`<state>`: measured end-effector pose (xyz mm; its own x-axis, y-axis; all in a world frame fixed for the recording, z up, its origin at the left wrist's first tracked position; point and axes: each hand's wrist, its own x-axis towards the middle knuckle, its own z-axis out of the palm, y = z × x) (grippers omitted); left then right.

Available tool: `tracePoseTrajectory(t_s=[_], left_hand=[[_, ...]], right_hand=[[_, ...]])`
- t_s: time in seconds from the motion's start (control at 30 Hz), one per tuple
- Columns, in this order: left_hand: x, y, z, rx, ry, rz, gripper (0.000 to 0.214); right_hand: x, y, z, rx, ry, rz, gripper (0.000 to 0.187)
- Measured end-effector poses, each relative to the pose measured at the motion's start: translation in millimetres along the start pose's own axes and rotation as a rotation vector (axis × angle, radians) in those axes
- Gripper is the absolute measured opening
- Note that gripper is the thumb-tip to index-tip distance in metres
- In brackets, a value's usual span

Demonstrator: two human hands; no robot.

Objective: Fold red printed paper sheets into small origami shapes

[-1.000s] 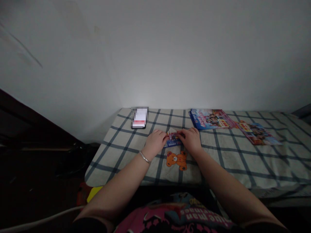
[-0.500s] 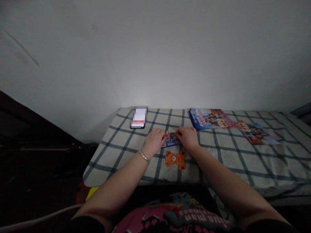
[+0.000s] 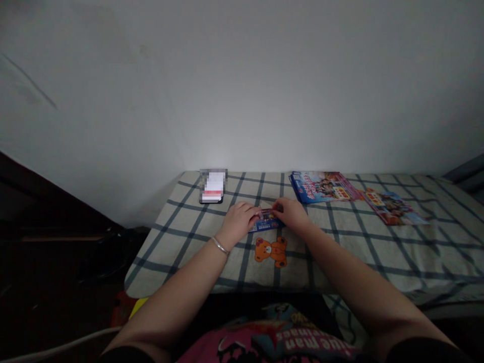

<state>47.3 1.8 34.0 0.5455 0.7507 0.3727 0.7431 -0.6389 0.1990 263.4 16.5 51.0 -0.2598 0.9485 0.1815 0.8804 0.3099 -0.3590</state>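
A small blue and purple printed leaflet point(image 3: 267, 223) lies on the checked tablecloth in front of me, its far edge between my hands. My left hand point(image 3: 242, 218), with a silver bangle at the wrist, has its fingers closed on the leaflet's left side. On the right side, my right hand point(image 3: 290, 214) pinches the same far edge between thumb and fingers. The leaflet looks folded along that edge, though my fingers cover both ends of it. Just below it, an orange bear point(image 3: 270, 251) is printed on the cloth.
A phone point(image 3: 213, 186) with a lit, blurred screen lies at the back left. To the right are a stack of colourful leaflets point(image 3: 321, 186) and another leaflet point(image 3: 393, 206) touching it. The checked tablecloth point(image 3: 351, 237) covers a table against a pale wall point(image 3: 264, 91).
The leaflet's far edge, raised and curved before, now lies flatter under my fingers. Both hands stay at its two sides. The whole view has shifted slightly.
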Motion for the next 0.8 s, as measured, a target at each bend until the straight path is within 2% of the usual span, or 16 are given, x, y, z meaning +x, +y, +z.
tracePoseTrajectory(t_s=[0.4, 0.8], left_hand=[[-2.1, 6.5, -0.8, 0.123, -0.017, 0.002, 0.030], [-8.9, 11.4, -5.1, 0.041, -0.002, 0.098, 0.035]], right_hand=[[-0.5, -4.9, 5.9, -0.132, 0.025, 0.128, 0.015], [2.7, -7.9, 9.9, -0.172, 0.034, 0.180, 0.016]])
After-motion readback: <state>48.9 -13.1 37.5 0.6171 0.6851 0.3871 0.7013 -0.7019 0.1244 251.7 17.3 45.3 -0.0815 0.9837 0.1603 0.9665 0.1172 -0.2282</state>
